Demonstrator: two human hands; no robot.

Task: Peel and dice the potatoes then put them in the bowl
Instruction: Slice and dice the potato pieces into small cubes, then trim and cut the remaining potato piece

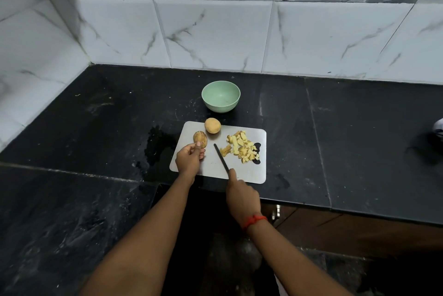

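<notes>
A steel cutting board [249,171] lies on the black counter. My left hand [189,159] touches a brown-skinned potato [199,138] at the board's left part, thumb on its near end. A second, paler potato [212,125] sits at the board's far edge. A heap of diced potato [243,147] with some peel scraps lies on the right half. My right hand [242,197] grips a dark knife [221,157], index finger along its spine, blade pointing away over the board's middle. The green bowl [220,96] stands beyond the board, with nothing visible inside.
Tiled walls close off the back and the left corner. A wet patch [155,144] darkens the counter left of the board. The counter edge runs just below the board, with a cabinet front [335,228] under it at right. A pale object [438,130] pokes in at the right edge.
</notes>
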